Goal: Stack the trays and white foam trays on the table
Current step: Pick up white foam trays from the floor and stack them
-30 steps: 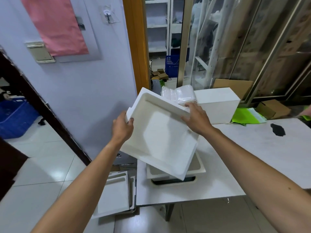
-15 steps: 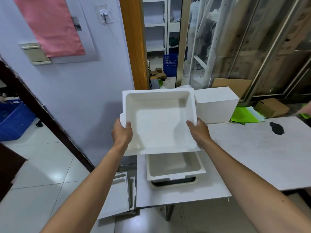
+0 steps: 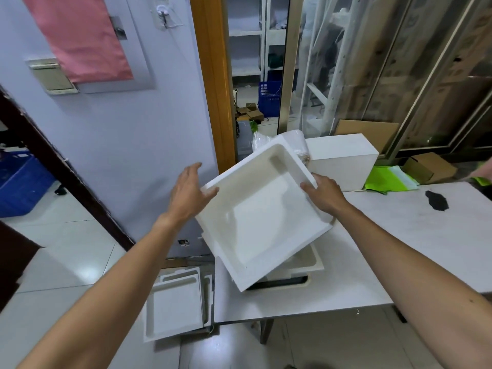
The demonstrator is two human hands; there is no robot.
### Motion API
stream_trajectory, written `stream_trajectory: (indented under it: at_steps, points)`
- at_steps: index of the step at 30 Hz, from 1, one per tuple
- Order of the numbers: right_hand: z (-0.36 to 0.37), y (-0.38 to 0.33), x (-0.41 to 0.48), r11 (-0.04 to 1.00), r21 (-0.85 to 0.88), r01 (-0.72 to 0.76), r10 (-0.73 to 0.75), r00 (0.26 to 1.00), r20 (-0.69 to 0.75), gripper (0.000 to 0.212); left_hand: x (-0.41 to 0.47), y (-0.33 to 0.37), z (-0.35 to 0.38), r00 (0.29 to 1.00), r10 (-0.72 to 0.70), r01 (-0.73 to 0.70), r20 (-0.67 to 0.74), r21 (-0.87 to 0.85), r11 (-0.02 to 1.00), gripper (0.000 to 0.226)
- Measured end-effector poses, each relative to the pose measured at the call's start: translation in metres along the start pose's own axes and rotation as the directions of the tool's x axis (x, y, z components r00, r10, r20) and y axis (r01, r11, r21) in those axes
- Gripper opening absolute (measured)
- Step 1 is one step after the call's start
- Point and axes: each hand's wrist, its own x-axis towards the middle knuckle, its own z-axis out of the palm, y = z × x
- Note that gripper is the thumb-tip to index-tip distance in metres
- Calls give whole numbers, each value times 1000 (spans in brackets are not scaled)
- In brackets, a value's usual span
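Observation:
A white foam tray [image 3: 262, 214] hangs tilted in the air above the left end of the white table [image 3: 399, 235], hollow side towards me. My right hand [image 3: 323, 194] grips its right rim. My left hand [image 3: 187, 191] has straight fingers; only the thumb touches the tray's left corner. Under the tray, a stack of trays [image 3: 300, 267] sits on the table: a white foam one on a cream tray with a dark inside. More white foam trays [image 3: 174, 307] lie on the floor left of the table.
A white foam box [image 3: 343, 161] stands at the table's back, with clear plastic packs [image 3: 298, 141] beside it. Green bags [image 3: 386, 179] and cardboard boxes [image 3: 428, 166] lie behind. A black patch [image 3: 436, 199] marks the tabletop. The wall is close on the left.
The tray has turned from level to tilted, its right side up. My left hand has let go of the left edge and opened; my right hand still holds the rim.

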Motion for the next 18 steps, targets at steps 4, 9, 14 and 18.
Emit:
stream_trajectory:
  at_steps: [4, 9, 14, 18]
  points:
    - [-1, -9, 2, 1000, 11, 29, -29, 999, 40, 32, -5, 15, 4, 984, 170, -174, 58, 62, 983, 49]
    - [2, -9, -3, 999, 31, 19, -19, 999, 27, 32, -15, 23, 11, 983, 145, -154, 114, 72, 986, 28]
    - [12, 6, -8, 990, 80, -113, 117, 992, -49, 62, -19, 9, 21, 1000, 14, -14, -6, 17, 1000, 28]
    - [20, 15, -15, 945, 231, -233, 222, 972, 73, 85, -20, 3, 22, 990, -132, 131, -47, -37, 991, 32]
